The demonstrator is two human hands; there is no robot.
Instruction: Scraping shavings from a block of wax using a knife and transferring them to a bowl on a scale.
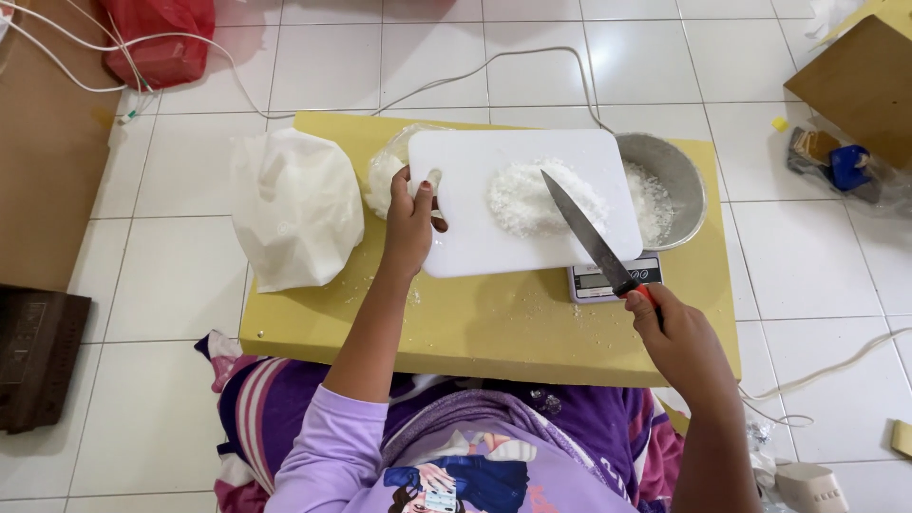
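A white rectangular plastic cutting board [475, 204] lies tilted on a low yellow table [475, 323], its right edge resting over the rim of a round grey metal bowl [679, 176] that sits on a small grey digital scale [598, 283]. On the board, right of its middle, lies one heap of white grated flakes [532, 198]; more flakes lie in the bowl. The left hand [410, 220] is closed on the board's left edge, thumb on top. The right hand [676, 337], below and right of the board, grips the red handle of one long steel knife [584, 233], whose blade runs diagonally up-left, tip at the heap, so the right hand is nearer it. Left of the board sit one clear bag [385, 171] and one crumpled white plastic bag [296, 204].
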